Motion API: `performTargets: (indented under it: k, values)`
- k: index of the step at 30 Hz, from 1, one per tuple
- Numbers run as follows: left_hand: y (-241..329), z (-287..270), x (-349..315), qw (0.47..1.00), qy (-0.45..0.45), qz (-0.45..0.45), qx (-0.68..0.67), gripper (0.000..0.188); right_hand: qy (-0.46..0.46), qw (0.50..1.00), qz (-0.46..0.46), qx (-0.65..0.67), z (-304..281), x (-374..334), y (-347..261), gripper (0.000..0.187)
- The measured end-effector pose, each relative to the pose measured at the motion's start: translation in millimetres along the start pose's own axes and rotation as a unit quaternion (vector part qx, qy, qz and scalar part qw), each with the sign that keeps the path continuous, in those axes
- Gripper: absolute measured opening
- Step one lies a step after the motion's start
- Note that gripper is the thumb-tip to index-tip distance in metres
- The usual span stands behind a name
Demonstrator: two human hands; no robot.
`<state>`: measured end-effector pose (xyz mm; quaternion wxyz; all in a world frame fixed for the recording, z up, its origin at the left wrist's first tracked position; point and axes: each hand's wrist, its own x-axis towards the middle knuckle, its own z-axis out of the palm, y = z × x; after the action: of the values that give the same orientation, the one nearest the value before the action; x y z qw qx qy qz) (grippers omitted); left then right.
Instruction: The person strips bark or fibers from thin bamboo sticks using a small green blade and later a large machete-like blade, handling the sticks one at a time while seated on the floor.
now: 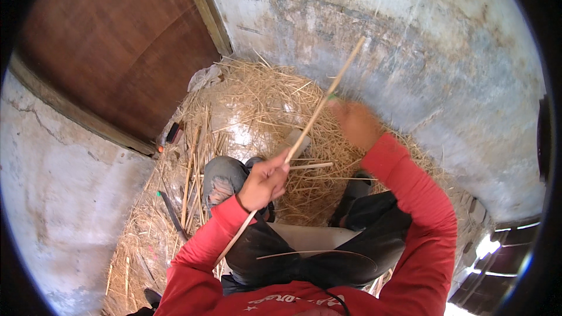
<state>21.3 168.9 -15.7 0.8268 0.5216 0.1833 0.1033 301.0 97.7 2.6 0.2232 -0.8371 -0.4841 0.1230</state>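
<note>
Weathered plaster wall, grey-white w/ brown stains, curves across the top & R side; a 2nd plaster wall, cracked, fills the L side. Btwn them, upper L, a brown door panel w/ a wooden frame. Below, floor strewn w/ dry straw-like litter, thickest nr the wall's base.

Seated person seen from above: red long-sleeved top, dark trousers, legs apart, pale flat surface btwn the thighs.

A long, slender pale stick runs diagonally, from in front of the R-hand wall down thru the L hand & along the L forearm. L hand is closed round it, fingers wrapped over, roughly midway. R hand is motion-blurred, just beside the stick's upper part; can't tell if it grips anything. A small green spot shows btwn R hand & stick.

Smaller things: long dark strip w/ a green end, on the litter at L; crumpled pale cloth nr the door; pale block behind the stick; thin curved sliver across the lap; small dark object by the doorway, tiny orange item nr it.
</note>
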Motion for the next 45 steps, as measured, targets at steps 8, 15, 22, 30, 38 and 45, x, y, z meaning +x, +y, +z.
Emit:
performTargets:
  k: [8,15,22,30,38,45]
  values:
    - [-10.3,-3.5,-15.9,0.995,-0.070,-0.064,0.032,0.050,0.141,0.981,0.129,-0.040,-45.0,52.0,134.6,0.071]
    - [-10.0,-22.1,-46.8,0.994,-0.085,-0.054,0.045,0.049,0.290,0.934,0.206,-0.031,-83.0,68.9,285.7,0.067]
    - [-11.9,-16.9,-16.9,0.996,0.006,0.047,0.078,0.038,-0.078,0.985,0.152,-0.014,-68.0,14.5,163.8,0.063]
    - [-7.9,1.6,9.9,0.995,0.052,0.079,0.038,0.039,-0.393,0.912,0.030,-0.113,-11.3,-1.1,85.0,0.046]
    - [-13.0,2.3,14.7,0.991,0.079,0.101,0.032,0.040,-0.070,0.985,-0.153,-0.030,-4.6,-18.9,12.4,0.053]
    - [-16.2,6.5,17.6,0.992,0.065,0.100,0.030,0.044,-0.092,0.976,-0.191,0.055,5.0,-57.2,-47.5,0.057]
